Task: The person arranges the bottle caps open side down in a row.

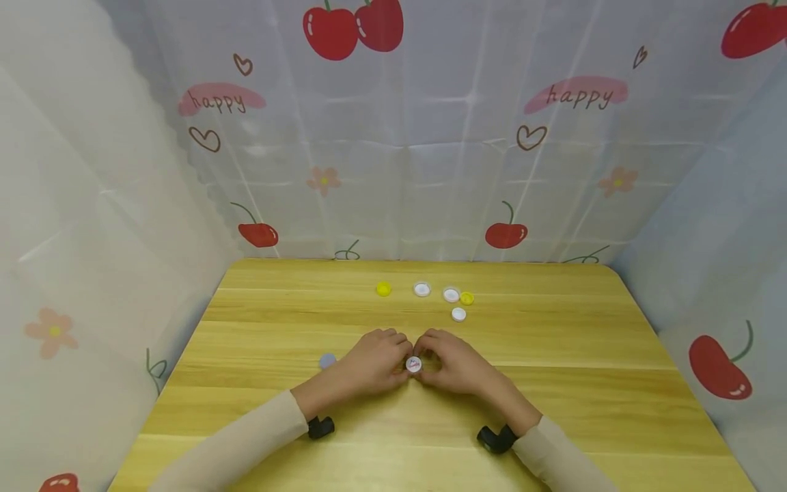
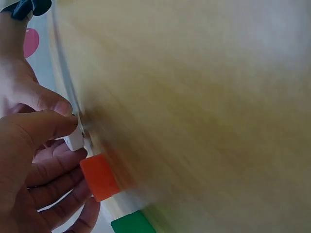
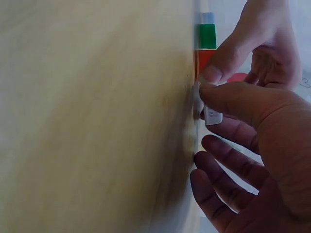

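Observation:
A small white round piece with pink and dark print on its top sits between my hands, low over the wooden table. My left hand pinches it from the left, thumb on the near side. From the right, my right hand holds it with thumb and fingers. Both thumb tips nearly meet on it in the wrist views. Printed marks show on its side in the right wrist view. An orange block-like piece stands by the left fingertips, with a green one nearer the left wrist; the head view hides both.
A pale blue disc lies beside the left forearm. Farther back are a yellow cap, two clear-rimmed white round pieces, another yellow cap and a white cap. Printed curtains enclose the table.

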Tool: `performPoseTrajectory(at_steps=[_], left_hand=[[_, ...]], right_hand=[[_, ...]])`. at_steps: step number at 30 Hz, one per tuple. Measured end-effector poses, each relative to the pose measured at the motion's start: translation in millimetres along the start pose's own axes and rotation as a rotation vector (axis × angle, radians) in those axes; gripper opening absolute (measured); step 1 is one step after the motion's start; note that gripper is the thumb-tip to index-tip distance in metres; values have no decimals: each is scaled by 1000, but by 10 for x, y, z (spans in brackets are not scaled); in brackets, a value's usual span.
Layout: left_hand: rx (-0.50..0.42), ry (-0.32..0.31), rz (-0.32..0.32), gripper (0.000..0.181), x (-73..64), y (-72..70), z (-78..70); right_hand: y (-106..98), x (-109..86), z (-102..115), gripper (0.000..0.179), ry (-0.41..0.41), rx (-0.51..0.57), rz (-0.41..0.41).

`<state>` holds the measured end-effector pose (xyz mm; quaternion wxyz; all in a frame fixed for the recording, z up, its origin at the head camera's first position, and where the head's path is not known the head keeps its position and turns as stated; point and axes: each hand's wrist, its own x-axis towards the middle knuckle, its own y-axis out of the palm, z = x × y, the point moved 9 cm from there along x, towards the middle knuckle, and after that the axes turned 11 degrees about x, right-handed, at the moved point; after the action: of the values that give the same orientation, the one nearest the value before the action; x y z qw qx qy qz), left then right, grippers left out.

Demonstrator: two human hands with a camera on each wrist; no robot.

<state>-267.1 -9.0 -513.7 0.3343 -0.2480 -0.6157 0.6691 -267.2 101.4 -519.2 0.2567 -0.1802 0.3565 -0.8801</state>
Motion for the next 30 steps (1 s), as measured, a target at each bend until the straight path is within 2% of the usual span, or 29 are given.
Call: performPoseTrajectory(at_steps=[3,9,16,21,23,25,30], left_hand=[[-7,-5,18,23,25,31,16],[-62,-8,37,21,50,19,41],[-91,-18,44,20,37,14,65],[-174,-46,66,32,-15,29,151],[-238,-75,59,36,-26,35,254],[-315,-120,44,38,-22,45,416],[-566,-306,-16,24,37,126,994]], right_hand=[[4,29,-10,24,4,-12,13],[-2,73,-37,21,29,39,38],[-10,68,-25,22,25,48,30],[-8,46,-81,31,44,90,32],[-19,56,-135,36,67,132,27],[-36,101,-190,41,97,181,12],[-31,358,-360,54,175,333,-19]])
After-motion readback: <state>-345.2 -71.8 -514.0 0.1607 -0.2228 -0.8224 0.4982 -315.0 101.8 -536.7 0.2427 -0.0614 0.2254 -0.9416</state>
